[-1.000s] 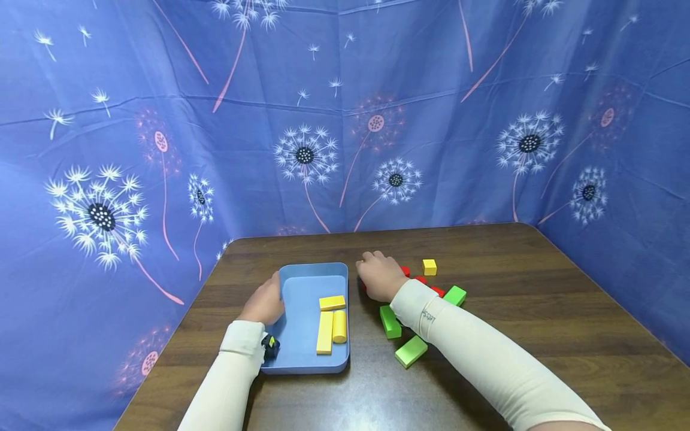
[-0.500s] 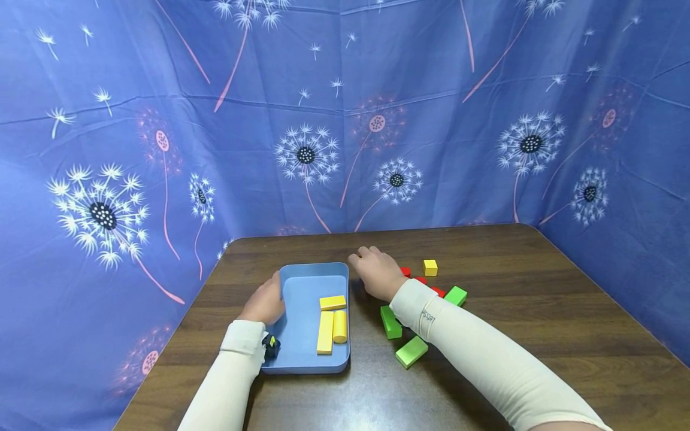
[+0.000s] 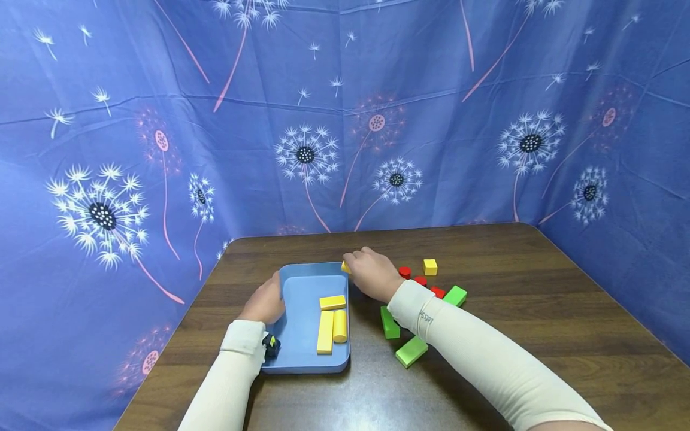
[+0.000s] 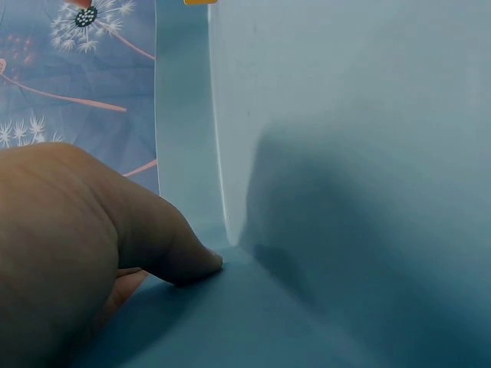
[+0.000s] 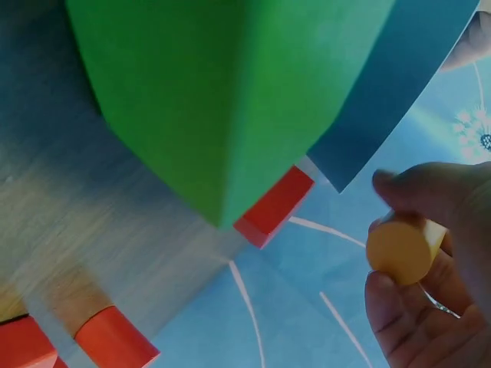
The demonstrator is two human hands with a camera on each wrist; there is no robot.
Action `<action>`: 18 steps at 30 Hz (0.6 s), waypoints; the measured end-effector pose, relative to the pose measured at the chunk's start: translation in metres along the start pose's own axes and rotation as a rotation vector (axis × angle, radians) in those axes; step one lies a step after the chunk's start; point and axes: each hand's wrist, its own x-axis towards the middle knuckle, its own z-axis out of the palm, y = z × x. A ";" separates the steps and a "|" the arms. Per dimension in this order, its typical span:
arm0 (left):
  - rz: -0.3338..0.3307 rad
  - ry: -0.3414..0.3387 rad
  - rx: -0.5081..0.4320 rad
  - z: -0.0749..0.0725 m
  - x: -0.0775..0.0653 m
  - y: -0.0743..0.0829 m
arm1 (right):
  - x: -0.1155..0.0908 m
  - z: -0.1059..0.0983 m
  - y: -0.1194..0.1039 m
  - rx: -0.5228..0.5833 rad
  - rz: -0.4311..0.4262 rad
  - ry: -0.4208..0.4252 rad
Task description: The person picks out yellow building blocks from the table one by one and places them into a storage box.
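Note:
My left hand (image 3: 264,301) grips the left rim of a blue plastic tray (image 3: 314,369). In the left wrist view its thumb (image 4: 180,245) presses on the inside of the tray wall, while the other fingers are mostly hidden outside. My right hand (image 3: 372,274) is over the tray's far right corner and pinches a yellow cylinder block (image 5: 397,253) between thumb and fingers, its round end showing. Inside the tray, on the right side, lie a short yellow block (image 3: 332,302), a long yellow block (image 3: 325,333) and a yellow cylinder (image 3: 339,326).
Right of the tray on the wooden table (image 3: 517,299) lie red blocks (image 3: 438,292), a yellow cube (image 3: 430,267) and green blocks (image 3: 411,351), some partly under my right sleeve. A blue dandelion-print cloth (image 3: 345,120) hangs behind the table.
My right hand has moved left from beside the red blocks to the tray's far right corner, bringing the yellow cylinder into view. My left hand and the tray have stayed put.

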 end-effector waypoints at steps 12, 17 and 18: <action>-0.016 0.003 -0.019 0.002 0.002 0.000 | 0.002 -0.001 -0.010 0.085 -0.062 0.026; -0.015 0.006 -0.022 0.002 0.001 -0.001 | 0.003 0.000 -0.018 0.120 -0.086 0.042; -0.014 0.006 -0.022 0.002 0.001 -0.002 | 0.003 0.001 -0.019 0.122 -0.091 0.045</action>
